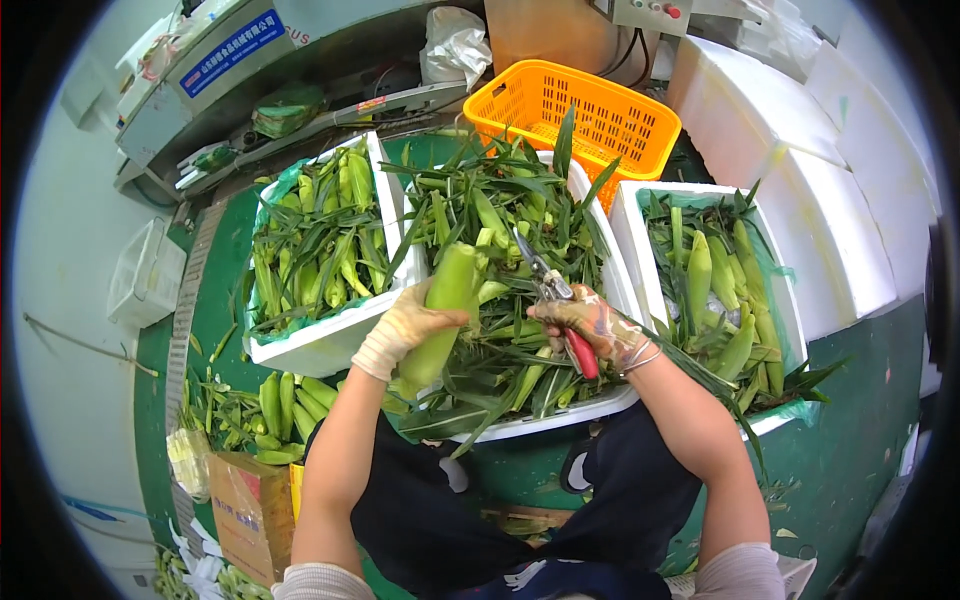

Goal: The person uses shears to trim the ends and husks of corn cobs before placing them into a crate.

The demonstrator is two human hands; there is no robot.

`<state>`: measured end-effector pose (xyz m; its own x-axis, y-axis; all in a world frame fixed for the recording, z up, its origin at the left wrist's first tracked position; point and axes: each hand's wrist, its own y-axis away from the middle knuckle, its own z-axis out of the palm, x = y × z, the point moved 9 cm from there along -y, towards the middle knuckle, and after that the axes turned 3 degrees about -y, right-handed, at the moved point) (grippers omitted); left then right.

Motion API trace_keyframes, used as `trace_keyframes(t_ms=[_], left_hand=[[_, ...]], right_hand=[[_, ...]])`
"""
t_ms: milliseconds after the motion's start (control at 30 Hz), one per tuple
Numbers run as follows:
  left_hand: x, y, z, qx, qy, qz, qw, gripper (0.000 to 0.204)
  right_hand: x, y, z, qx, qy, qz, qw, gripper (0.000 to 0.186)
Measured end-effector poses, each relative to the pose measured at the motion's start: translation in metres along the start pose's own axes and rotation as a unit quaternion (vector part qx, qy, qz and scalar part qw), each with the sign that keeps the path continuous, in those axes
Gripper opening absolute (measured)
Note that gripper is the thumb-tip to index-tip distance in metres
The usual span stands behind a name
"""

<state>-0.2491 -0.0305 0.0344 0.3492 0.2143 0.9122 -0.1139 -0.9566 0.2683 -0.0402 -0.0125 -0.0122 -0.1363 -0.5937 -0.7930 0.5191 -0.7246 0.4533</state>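
My gloved left hand grips a pale green ear of corn in its husk, held upright and slightly tilted. My gloved right hand is closed on pruning shears with red handles, their metal blades pointing up and forward, to the right of the ear. Both hands are over the middle white foam box, heaped with corn leaves and trimmings. Foam boxes on the left and right hold more ears and leaves.
An orange basket stands behind the boxes; white foam blocks are stacked at right. A machine lines the back. Loose ears and a cardboard box lie lower left, on the green floor. A white crate stands far left.
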Motion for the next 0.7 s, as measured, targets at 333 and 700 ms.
trace_keyframes(t_ms=[333,700], left_hand=[[-0.010,0.014,0.030,-0.105,0.367,-0.010,0.924,0.064],[-0.165,0.064,-0.212,0.197,-0.257,-0.081,0.943,0.036]], right_hand=[[0.021,0.028,0.083,-0.183,0.137,-0.016,0.973,0.047],[-0.056,0.033,-0.082,0.157,0.385,-0.096,0.904,0.053]])
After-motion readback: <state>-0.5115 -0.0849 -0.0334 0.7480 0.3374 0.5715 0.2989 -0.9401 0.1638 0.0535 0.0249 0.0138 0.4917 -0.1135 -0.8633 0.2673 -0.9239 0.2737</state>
